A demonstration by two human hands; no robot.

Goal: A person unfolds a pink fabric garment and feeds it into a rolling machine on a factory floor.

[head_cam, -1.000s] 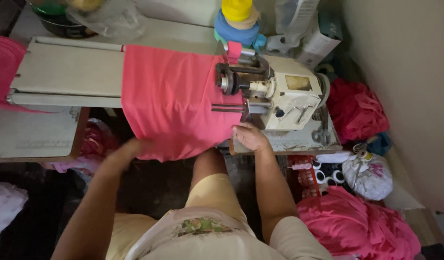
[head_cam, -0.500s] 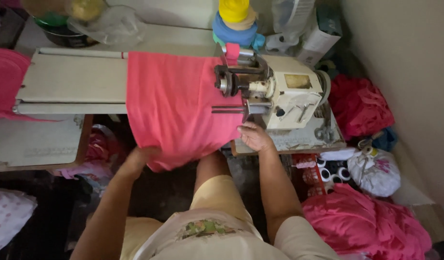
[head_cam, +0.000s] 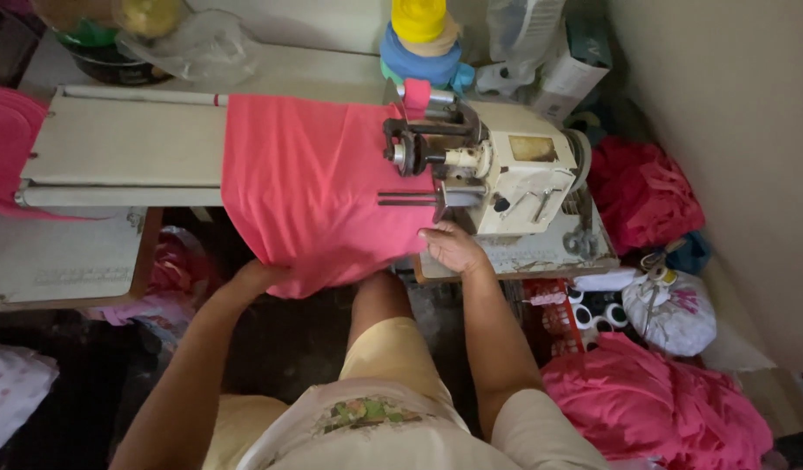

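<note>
The wide sheet of coral-pink knit fabric (head_cam: 319, 187) hangs off the cream sewing machine (head_cam: 506, 178), spreading leftward along the table, the right hand (head_cam: 453, 248) pressing its edge flat by the needle, the left hand (head_cam: 258, 278) tucked under the lower hem, grip hidden.

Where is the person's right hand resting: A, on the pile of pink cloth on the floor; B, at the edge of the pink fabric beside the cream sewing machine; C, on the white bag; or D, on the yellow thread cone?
B: the right hand lies on the pink fabric's edge, just below the cream sewing machine.
</note>
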